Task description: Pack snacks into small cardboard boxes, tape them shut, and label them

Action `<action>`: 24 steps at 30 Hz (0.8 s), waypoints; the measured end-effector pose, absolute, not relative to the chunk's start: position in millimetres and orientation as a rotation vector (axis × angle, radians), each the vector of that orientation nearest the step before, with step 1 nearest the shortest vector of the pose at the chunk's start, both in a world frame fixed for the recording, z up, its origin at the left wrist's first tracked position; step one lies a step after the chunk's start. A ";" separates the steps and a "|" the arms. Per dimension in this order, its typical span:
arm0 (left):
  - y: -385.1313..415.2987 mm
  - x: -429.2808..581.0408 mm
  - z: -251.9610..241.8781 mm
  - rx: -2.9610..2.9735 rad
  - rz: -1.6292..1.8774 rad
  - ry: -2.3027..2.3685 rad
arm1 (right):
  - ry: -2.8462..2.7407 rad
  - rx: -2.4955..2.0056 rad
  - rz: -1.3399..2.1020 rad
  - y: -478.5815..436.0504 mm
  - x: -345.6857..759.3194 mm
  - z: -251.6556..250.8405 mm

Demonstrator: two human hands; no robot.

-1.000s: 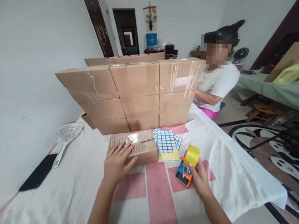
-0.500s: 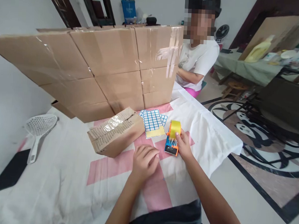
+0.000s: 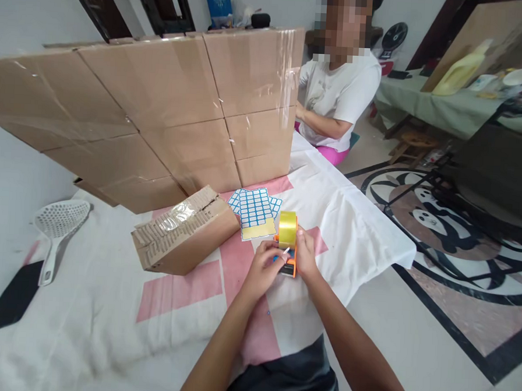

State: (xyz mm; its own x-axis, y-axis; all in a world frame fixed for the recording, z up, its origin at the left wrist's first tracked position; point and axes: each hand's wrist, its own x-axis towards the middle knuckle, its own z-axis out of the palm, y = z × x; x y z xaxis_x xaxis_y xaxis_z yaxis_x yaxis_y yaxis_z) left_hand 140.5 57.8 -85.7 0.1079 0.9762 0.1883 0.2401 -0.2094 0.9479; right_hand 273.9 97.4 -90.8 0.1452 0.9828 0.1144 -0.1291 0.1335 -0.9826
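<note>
A tape dispenser with a yellow roll and an orange and blue body is gripped along its right side by my right hand. My left hand is at its left side, thumb and fingertips pinched together on what looks like the loose tape end near the roll. Just beyond lie overlapping sheets of blue-edged labels, with a yellow band on the nearest one. To the left of my hands a small cardboard box lies on the cloth, clear tape across its top.
A wall of taped cardboard boxes stands along the table's far side. Another person sits past its right end. A white slotted skimmer and a black flat item lie at left on the cloth.
My left hand has moved right and forward from the cloth to the tape dispenser, its fingers now pinched at the tape. My right hand keeps its hold. The camera view has shifted slightly.
</note>
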 end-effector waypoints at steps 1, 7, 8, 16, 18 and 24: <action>56.4 145.1 -84.6 1.537 1.191 1.249 | -1.035 -1.089 1.093 96.1 273.2 -91.2; 22.5 159.8 -59.9 1.286 1.333 1.364 | -1.112 -1.103 0.974 85.5 269.9 -98.1; 14.8 159.5 -55.8 1.247 1.321 1.351 | -1.119 -1.098 0.960 85.0 269.7 -99.2; -22.2 134.5 -61.2 1.068 1.043 1.314 | -0.859 -1.173 0.857 95.3 270.7 -96.4; -23.1 127.7 -66.8 1.061 0.997 1.295 | -0.855 -1.157 0.885 94.9 268.6 -96.0; -20.0 125.0 -73.8 1.042 0.945 1.224 | -0.791 -1.136 0.978 92.8 264.5 -94.9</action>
